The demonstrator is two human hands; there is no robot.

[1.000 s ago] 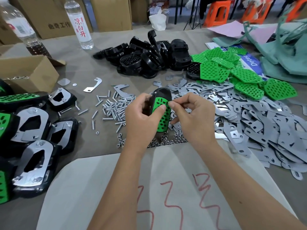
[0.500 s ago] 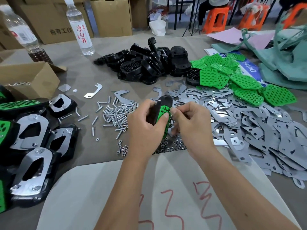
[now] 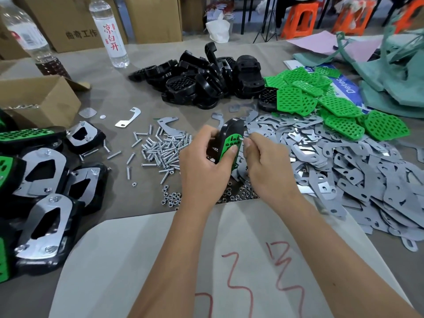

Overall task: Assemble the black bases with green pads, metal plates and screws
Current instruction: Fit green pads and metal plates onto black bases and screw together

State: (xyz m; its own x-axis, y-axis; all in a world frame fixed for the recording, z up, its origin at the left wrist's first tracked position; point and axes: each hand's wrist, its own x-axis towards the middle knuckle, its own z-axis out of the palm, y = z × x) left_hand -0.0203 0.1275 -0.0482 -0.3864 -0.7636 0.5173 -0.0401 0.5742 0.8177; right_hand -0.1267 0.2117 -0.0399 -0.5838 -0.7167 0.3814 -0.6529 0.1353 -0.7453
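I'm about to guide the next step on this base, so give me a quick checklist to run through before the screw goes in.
1. Base held firmly: ok. The left hand grips the black base on edge.
2. Green pad seated on the base: ok, with the left thumb pressing it.
3. Screw in the right hand: cannot tell. Its fingers pinch at the pad's holes, but whatever they hold is too small to see.
4. Spare screws within reach: ok, piled left of the hands.
5. Metal plates ready: ok, heaped to the right.
6. Nuts at hand: ok, below the screws.
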